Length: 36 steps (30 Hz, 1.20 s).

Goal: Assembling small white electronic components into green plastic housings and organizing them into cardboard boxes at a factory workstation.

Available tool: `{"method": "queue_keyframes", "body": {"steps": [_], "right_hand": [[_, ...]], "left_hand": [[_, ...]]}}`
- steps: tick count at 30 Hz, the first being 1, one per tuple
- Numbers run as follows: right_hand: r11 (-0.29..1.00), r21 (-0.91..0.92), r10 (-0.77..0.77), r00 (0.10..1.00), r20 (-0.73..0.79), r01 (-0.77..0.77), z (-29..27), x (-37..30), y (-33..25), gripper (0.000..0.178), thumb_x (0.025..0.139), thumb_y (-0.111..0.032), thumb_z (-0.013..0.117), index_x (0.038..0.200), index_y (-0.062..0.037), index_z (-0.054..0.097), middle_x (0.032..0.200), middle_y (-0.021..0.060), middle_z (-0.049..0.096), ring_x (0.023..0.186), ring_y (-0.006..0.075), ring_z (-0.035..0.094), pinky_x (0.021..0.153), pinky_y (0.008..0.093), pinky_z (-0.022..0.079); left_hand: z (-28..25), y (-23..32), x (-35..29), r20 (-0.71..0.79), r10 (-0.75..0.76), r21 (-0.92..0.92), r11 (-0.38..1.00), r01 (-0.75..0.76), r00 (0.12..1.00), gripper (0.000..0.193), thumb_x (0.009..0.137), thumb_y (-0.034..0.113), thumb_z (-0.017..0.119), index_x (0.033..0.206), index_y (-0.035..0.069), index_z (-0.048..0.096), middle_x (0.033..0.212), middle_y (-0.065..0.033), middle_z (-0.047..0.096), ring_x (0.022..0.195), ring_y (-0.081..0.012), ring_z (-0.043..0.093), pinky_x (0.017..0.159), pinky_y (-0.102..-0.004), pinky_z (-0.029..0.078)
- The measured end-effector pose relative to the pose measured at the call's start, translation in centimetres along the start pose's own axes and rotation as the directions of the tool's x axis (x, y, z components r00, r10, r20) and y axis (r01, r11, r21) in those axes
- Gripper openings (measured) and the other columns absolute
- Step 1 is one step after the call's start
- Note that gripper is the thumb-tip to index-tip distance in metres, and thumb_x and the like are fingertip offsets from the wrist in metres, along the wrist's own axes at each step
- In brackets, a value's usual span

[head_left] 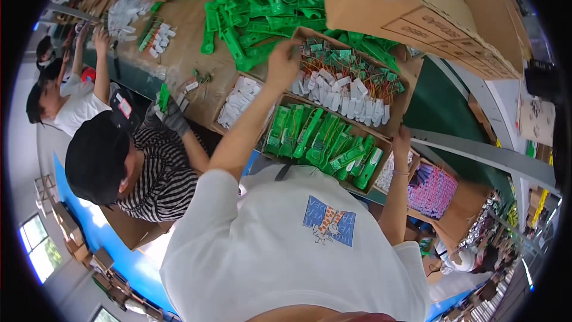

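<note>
A shallow cardboard tray [398, 120] holds rows of small green circuit boards [339, 56] with coloured wires and white plastic parts [342, 92]. My left hand [283, 62] is closed on this tray's far left corner, slightly blurred. At its near right corner my right hand [401, 142] grips the edge, with the fingers partly hidden. Right in front of my body, against the tray's near side, is a second box with green plastic casings [319, 134] packed upright, wires showing in some of them.
Loose green casings [262, 12] are heaped at the far side. A large cardboard carton [411, 18] stands at the far right. Left of the trays is a box of white parts [241, 98]. A gloved co-worker [149, 167] sits close on my left. Pink-purple pieces [432, 191] fill a box at right.
</note>
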State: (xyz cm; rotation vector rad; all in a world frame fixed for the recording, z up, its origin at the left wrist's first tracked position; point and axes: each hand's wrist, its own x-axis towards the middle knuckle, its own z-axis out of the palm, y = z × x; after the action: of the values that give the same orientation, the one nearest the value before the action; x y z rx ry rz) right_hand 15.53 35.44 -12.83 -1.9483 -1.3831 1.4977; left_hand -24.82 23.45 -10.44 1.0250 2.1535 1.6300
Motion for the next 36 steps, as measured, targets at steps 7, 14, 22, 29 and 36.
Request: {"method": "queue_keyframes", "body": {"steps": [7, 14, 22, 29, 36], "right_hand": [[0.593, -0.259, -0.794, 0.608, -0.025, 0.763, 5.4, -3.5, -3.4, 0.035, 0.077, 0.002, 0.061, 0.111, -0.0041, 0.059, 0.106, 0.0127, 0.058, 0.099, 0.0273, 0.057, 0.071, 0.0327, 0.05], [0.677, -0.153, -0.702, 0.694, 0.157, 0.72, 12.5, -3.3, -4.3, 0.031, 0.076, 0.0, 0.059, 0.107, -0.004, 0.06, 0.106, 0.0139, 0.058, 0.097, 0.0275, 0.059, 0.068, 0.0315, 0.052], [0.664, -0.256, -0.698, 0.705, 0.122, 0.702, 14.5, -1.3, -2.4, 0.025, 0.074, -0.002, 0.059, 0.099, -0.0035, 0.063, 0.1, 0.0147, 0.057, 0.087, 0.0281, 0.059, 0.07, 0.0346, 0.051], [0.694, -0.246, -0.682, 0.728, 0.077, 0.676, 13.6, -0.6, -1.5, 0.025, 0.074, -0.003, 0.06, 0.1, -0.0032, 0.062, 0.099, 0.015, 0.058, 0.088, 0.0294, 0.06, 0.075, 0.0363, 0.05], [0.698, -0.193, -0.693, 0.718, 0.058, 0.689, 11.2, -0.3, -0.7, 0.025, 0.077, -0.001, 0.06, 0.102, -0.0036, 0.061, 0.099, 0.0135, 0.061, 0.092, 0.026, 0.062, 0.083, 0.036, 0.049]], "left_hand": [[7.0, -4.2, -4.3, -0.09, -0.057, 0.352, 0.932, 0.086, 0.994, 0.058, 0.075, 0.02, 0.072, 0.117, -0.008, 0.045, 0.106, -0.0282, 0.055, 0.096, -0.0447, 0.055, 0.085, -0.0478, 0.045], [10.2, -6.6, -2.0, -0.152, -0.498, 0.294, 0.802, 0.52, 0.854, 0.102, 0.055, 0.058, 0.083, 0.118, -0.013, 0.046, 0.12, -0.0297, 0.053, 0.11, -0.0413, 0.054, 0.093, -0.0422, 0.045], [14.4, -1.6, -3.8, -0.285, -0.386, 0.683, 0.561, 0.468, 0.878, 0.103, 0.054, 0.043, 0.086, 0.13, -0.001, 0.034, 0.103, -0.0163, 0.062, 0.097, -0.0344, 0.061, 0.082, -0.0404, 0.051], [12.5, -3.2, -2.0, 0.124, -0.659, 0.358, 0.727, 0.585, 0.742, 0.079, 0.054, 0.042, 0.083, 0.113, -0.002, 0.054, 0.105, -0.0199, 0.065, 0.097, -0.0316, 0.065, 0.084, -0.038, 0.052], [9.0, -7.8, -1.2, 0.162, -0.477, -0.257, 0.825, 0.504, 0.864, 0.046, 0.066, 0.0, 0.075, 0.11, 0.001, 0.06, 0.096, -0.007, 0.068, 0.08, -0.0161, 0.065, 0.069, -0.031, 0.053]]}}
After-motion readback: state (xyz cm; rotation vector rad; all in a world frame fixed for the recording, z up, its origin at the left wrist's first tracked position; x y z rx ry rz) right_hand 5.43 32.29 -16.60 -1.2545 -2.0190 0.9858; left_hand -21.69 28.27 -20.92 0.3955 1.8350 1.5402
